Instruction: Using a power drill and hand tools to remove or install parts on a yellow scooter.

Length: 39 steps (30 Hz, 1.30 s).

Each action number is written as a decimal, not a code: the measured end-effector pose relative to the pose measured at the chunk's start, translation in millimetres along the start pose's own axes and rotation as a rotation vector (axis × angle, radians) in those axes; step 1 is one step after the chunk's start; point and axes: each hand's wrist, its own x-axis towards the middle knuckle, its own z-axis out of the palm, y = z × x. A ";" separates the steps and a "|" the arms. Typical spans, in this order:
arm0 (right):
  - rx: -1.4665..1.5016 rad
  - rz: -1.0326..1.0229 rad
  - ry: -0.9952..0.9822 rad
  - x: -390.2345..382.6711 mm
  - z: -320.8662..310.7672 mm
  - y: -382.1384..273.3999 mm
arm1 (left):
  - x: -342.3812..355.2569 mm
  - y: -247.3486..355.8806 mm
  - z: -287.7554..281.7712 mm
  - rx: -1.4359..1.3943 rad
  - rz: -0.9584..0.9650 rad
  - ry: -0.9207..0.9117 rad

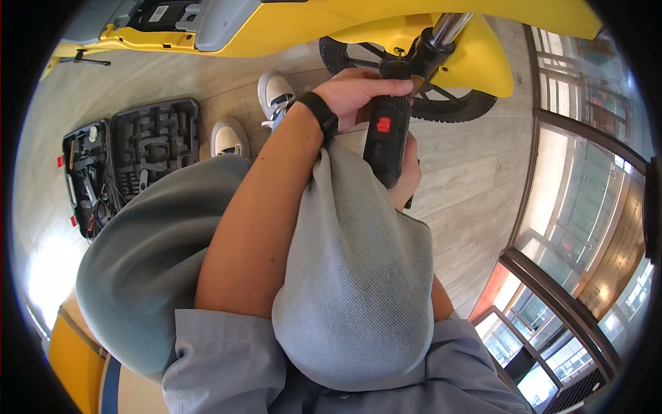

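Observation:
A black power tool (pixel 386 138) with a red switch lies lengthwise between my hands, above my right knee. My left hand (pixel 353 93) is closed round its far end, thumb stretched across the top; a black band circles that wrist. My right hand (pixel 409 172) grips the body from the right side and below, most of its fingers hidden behind the tool. The tool's head is close to the fork leg (pixel 434 48) of a yellow two-wheeler and its front wheel (pixel 455 107); whether it touches them I cannot tell.
The yellow bodywork (pixel 289 31) spans the far side, with a yellow mudguard (pixel 486 62) over the wheel. An opened black tool case (pixel 155 141) rests on the wood-look floor (pixel 462 179) at left. Dark-framed glass panels (pixel 579 200) stand on the right.

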 end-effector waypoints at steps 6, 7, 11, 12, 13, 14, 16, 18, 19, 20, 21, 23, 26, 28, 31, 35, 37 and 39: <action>0.070 0.008 0.005 0.1 1.1 1.3 | 1.8 -0.4 0.1 0.017 0.002 0.007; 0.066 0.007 0.009 0.9 0.0 1.5 | 3.6 -1.1 0.9 0.016 0.002 0.003; 0.069 0.026 0.007 -3.4 3.3 -7.3 | 1.5 -4.3 -4.6 0.019 0.013 0.025; 0.067 0.018 0.005 -5.5 5.3 -10.2 | -0.7 -4.5 -7.9 0.015 0.014 0.034; 0.057 0.014 0.014 -3.5 3.0 -9.1 | 1.1 -4.6 -6.1 0.010 0.016 0.021; 0.041 0.003 0.011 -1.5 1.0 -7.9 | 2.4 -4.7 -4.7 0.004 0.013 0.016; 0.028 -0.004 0.008 0.1 -0.3 -8.3 | 3.6 -4.9 -4.0 0.000 0.007 0.012; 0.039 0.015 0.001 1.7 -0.6 -9.1 | 4.7 -3.9 -3.4 -0.008 0.016 0.016; 0.038 0.015 0.001 1.7 -0.6 -8.4 | 4.3 -3.6 -3.1 -0.009 0.015 0.015; 0.052 0.007 -0.001 1.6 -0.4 -6.7 | 3.8 -3.2 -2.9 -0.008 0.021 0.012; 0.066 -0.001 -0.004 1.0 -0.1 -5.2 | 3.0 -2.7 -2.5 -0.008 0.026 0.010; 0.061 0.008 -0.008 1.4 0.1 -2.5 | 2.3 -1.3 -1.1 -0.002 0.018 0.011; 0.068 0.028 -0.019 0.2 2.5 -4.8 | 3.2 -2.6 -4.4 0.008 0.010 0.011; 0.072 0.040 -0.019 -0.3 1.6 -6.6 | 3.3 -2.3 -3.0 0.006 0.008 0.001; 0.060 0.047 -0.009 -2.0 2.6 -7.6 | 1.3 -2.0 -3.0 0.022 0.013 0.019; 0.052 0.073 -0.013 0.3 0.7 -10.0 | 2.3 0.4 -0.3 0.029 0.020 0.028; 0.051 0.089 -0.016 0.2 0.5 -8.4 | 1.8 0.2 0.6 0.027 0.021 0.034; 0.038 0.092 -0.023 -0.3 1.8 -4.7 | 0.9 0.2 0.4 0.038 0.008 0.034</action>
